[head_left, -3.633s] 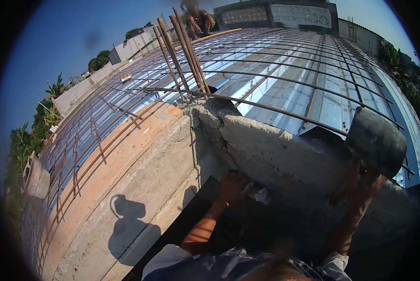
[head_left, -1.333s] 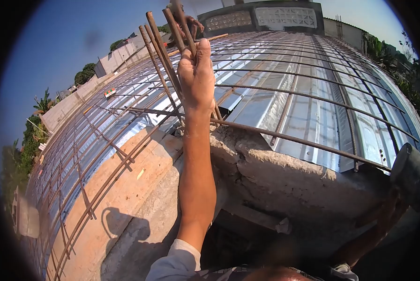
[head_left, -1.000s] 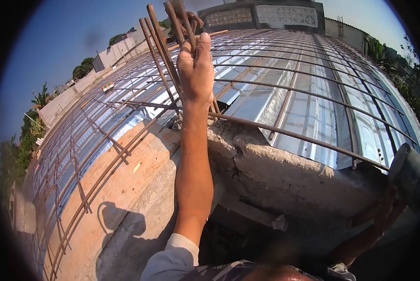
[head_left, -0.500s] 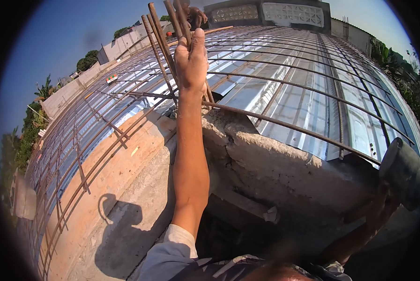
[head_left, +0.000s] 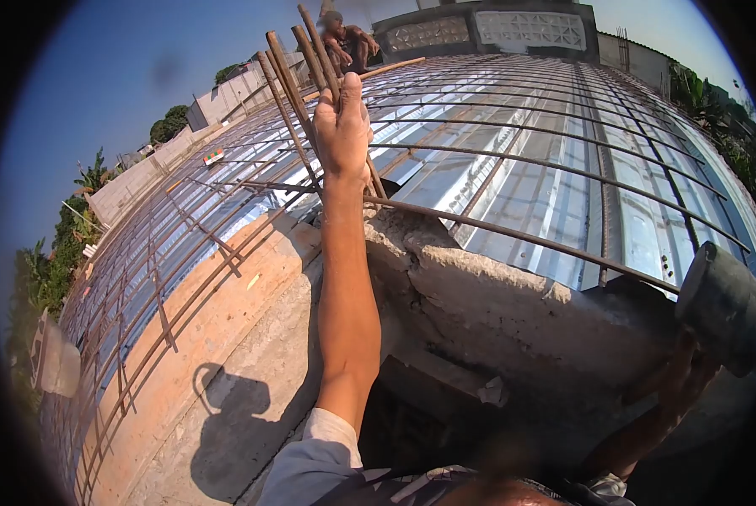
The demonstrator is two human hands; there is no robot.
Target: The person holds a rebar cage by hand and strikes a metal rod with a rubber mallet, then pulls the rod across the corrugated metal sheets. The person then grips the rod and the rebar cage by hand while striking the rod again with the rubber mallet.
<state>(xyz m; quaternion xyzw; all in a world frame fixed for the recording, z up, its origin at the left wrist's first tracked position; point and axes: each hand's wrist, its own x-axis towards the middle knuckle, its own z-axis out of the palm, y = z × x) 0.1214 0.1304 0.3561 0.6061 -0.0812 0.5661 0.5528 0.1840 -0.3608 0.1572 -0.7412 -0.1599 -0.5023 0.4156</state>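
Observation:
My left hand point(head_left: 344, 139) is stretched out at the upper middle, its fingers wrapped round an upright rusty rebar point(head_left: 316, 52) in a cluster of several bars that rise from the corner of the concrete wall. At the lower right, in shade, my right hand point(head_left: 684, 371) holds a dark bucket-like container point(head_left: 722, 305) up near the wall's edge. Beyond the wall, a grid of rebar point(head_left: 521, 154) lies over shiny corrugated metal sheets point(head_left: 555, 202).
A person point(head_left: 348, 42) crouches at the far edge of the roof. The rough concrete wall point(head_left: 479, 278) bends round a dark opening below me. A shadow point(head_left: 234, 413) falls on the left wall. A patterned block parapet point(head_left: 530, 29) stands at the back.
The view has tilted slightly upward, so the crouching person shows more fully. My left hand keeps its hold on the rebar, and the container stays in my right hand.

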